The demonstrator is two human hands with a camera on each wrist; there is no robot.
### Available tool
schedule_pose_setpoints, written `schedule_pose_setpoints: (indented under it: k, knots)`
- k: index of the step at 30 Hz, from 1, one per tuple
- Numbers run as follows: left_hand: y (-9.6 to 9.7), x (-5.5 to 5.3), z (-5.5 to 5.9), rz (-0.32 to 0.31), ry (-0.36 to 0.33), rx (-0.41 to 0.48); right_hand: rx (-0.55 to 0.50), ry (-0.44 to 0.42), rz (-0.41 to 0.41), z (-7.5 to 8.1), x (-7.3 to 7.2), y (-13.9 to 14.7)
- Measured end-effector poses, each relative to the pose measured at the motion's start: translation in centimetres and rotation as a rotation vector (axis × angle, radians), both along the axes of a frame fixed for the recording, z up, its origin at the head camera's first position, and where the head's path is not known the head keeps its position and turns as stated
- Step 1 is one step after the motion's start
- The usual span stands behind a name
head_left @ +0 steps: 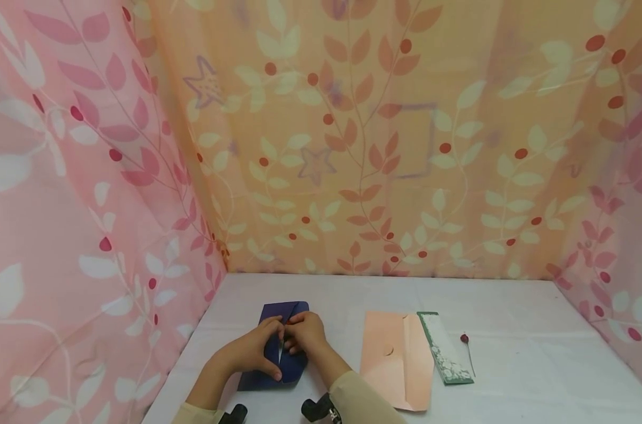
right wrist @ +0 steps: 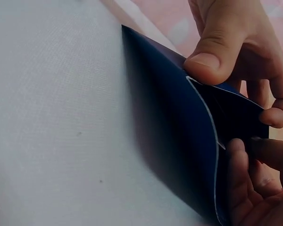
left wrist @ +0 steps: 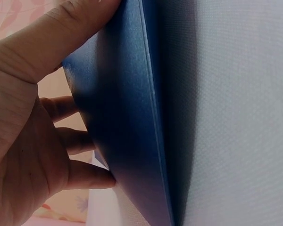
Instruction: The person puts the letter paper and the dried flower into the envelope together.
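A dark blue envelope (head_left: 257, 380) is propped up off the white table on the left, bowed so that its mouth gapes. My left hand (head_left: 254, 350) grips it, thumb on the near edge and fingers toward the far side. In the left wrist view the thumb presses the blue paper (left wrist: 127, 94), with the other fingers along its edge. My right hand (head_left: 307, 333) has its fingers curled at the envelope's opening. The right wrist view shows those fingertips (right wrist: 238, 155) at the pocket's mouth; what lies between them is partly hidden.
Right of the hands lies a peach envelope (head_left: 381, 377) with a folded flap. Beside it are a white card with green edges (head_left: 448, 356) and a small dark red flower on a thin stem (head_left: 464, 338). Patterned curtains (head_left: 352, 206) enclose the white table (head_left: 522, 353).
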State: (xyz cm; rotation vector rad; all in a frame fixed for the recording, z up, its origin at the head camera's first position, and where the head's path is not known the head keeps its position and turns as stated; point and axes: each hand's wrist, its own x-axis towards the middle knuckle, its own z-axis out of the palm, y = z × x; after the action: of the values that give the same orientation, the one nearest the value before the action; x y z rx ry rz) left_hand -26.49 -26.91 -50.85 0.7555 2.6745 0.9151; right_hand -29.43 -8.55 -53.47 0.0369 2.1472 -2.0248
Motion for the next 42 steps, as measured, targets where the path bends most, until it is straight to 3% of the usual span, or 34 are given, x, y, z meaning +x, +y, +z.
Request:
schedule_pose_setpoints:
  k: [7,19,33,42]
  knots:
    - [0.14,-0.06,0.03,0.003,-0.019,0.011,0.06,0.021,0.016,-0.76,-0.76,-0.22]
    - [0.28,-0.11,0.08,0.005,-0.008,0.003,0.108,0.047,0.058,-0.51,-1.11,-0.27]
    - [0.26,-0.05,-0.34,0.008,-0.006,-0.016,0.114,0.028,0.083,-0.62,-0.97,-0.3]
    - [0.14,0.0,-0.1,0.006,0.002,-0.022,0.06,0.015,0.072,-0.75,-1.06,-0.63]
